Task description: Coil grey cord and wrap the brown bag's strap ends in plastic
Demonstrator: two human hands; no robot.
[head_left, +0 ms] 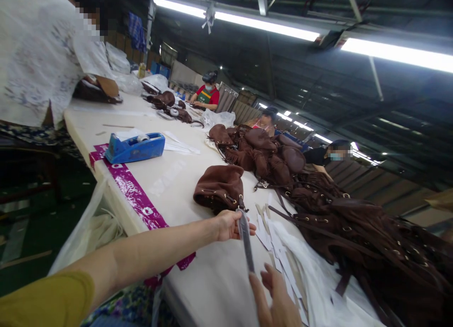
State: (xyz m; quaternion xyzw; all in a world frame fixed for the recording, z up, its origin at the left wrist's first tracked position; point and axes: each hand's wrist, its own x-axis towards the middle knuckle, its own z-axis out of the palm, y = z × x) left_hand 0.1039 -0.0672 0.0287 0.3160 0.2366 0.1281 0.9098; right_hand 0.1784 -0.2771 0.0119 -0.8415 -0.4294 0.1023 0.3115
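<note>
A small brown drawstring bag (pixel 220 186) lies on the table in front of me. From its metal ring a strap (pixel 246 242) runs toward me, greyish and shiny as if sleeved in clear wrap. My left hand (pixel 228 225) pinches the strap near the ring between thumb and fingers, the other fingers loosely curled beneath it. Lower down, my right hand (pixel 274 296) has a fingertip against the strap's near end; the grip there is partly hidden and the hand is a little blurred.
A blue tape dispenser (pixel 136 146) stands at the left on purple printed tape (pixel 136 195). Brown bags are heaped (pixel 262 152) along the right, beside white paper strips (pixel 279 251) and white wrapping (pixel 314 265). Close at the left stands a person in a patterned top (pixel 38 53); others work farther back.
</note>
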